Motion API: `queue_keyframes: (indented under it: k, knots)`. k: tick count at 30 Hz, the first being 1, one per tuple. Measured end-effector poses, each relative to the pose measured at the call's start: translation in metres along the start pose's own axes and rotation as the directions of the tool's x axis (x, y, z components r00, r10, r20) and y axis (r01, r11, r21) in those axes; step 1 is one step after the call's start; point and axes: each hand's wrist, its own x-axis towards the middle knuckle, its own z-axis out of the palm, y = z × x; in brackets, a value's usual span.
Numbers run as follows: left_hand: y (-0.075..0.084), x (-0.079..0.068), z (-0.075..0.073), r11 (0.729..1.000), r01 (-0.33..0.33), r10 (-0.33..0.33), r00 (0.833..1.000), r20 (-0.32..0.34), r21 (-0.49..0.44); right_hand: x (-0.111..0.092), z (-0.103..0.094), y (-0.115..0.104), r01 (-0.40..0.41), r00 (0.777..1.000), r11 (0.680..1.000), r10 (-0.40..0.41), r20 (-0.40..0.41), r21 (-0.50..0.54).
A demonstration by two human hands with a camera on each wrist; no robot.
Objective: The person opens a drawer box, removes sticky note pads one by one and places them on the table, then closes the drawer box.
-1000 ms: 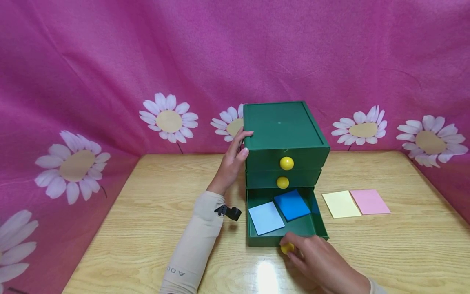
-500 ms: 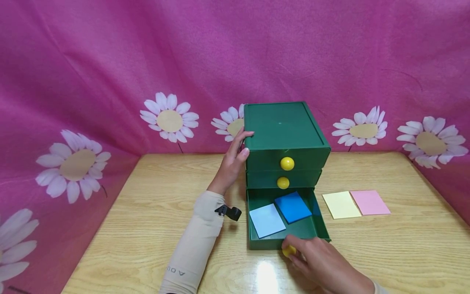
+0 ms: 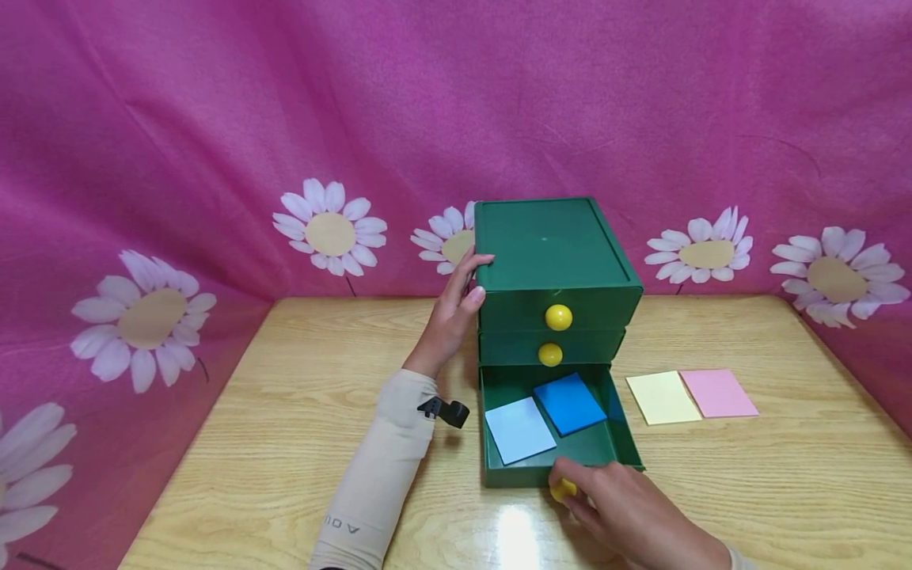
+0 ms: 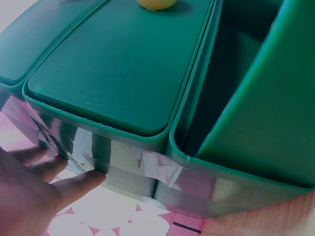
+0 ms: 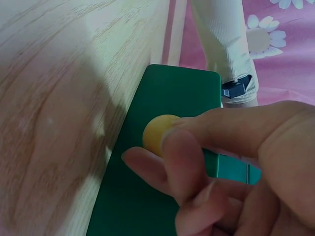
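A green three-drawer desktop cabinet (image 3: pixel 549 245) stands on the table, its bottom drawer (image 3: pixel 516 476) pulled out toward me. My right hand (image 3: pixel 623 503) pinches that drawer's round yellow knob (image 5: pixel 156 132) between thumb and fingers. Inside the drawer lie a light blue sticky note pad (image 3: pixel 520 430) and a darker blue pad (image 3: pixel 570 404), side by side and slightly turned. My left hand (image 3: pixel 449 321) rests against the cabinet's left side, one finger over the top edge. In the left wrist view its extended fingers (image 4: pixel 81 186) touch the clear side wall.
Right of the cabinet, a pale yellow sticky note pad (image 3: pixel 663 397) and a pink pad (image 3: pixel 718 393) lie on the wooden table (image 3: pixel 321 380). Two upper drawers with yellow knobs (image 3: pixel 559 317) are closed. A pink curtain with daisies (image 3: pixel 456 95) surrounds the table's back and sides.
The bottom drawer has slid slightly farther out toward me, with the right hand on its knob and both blue pads moving along. The left hand stays in place.
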Motion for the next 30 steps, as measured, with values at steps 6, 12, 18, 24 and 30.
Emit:
queue_keyframes:
  k: [6, 12, 18, 24, 30]
  knots:
    - [0.000, 0.000, 0.000, 1.000, -0.001, 0.001, 1.000, 0.003, -0.001, -0.001, 0.000, 0.000, -0.001, 1.000, 1.000, 0.001, 0.010, 0.012]
    - [0.000, 0.000, 0.000, 1.000, -0.012, 0.012, 1.000, 0.007, 0.002, -0.004, 0.001, 0.001, -0.009, 1.000, 1.000, 0.009, 0.007, 0.010]
    - [0.000, 0.001, 0.000, 1.000, -0.020, 0.020, 1.000, 0.004, -0.001, -0.003, 0.002, 0.000, -0.023, 1.000, 1.000, 0.022, 0.012, 0.005]
    - [-0.002, 0.001, 0.000, 0.999, -0.033, 0.033, 0.999, 0.004, 0.005, -0.003, -0.002, -0.006, -0.012, 1.000, 1.000, 0.011, 0.014, 0.015]
    - [0.000, 0.001, 0.000, 0.999, -0.036, 0.036, 0.999, 0.001, -0.004, -0.002, -0.008, -0.015, 0.011, 0.997, 0.998, -0.015, -0.078, -0.055]
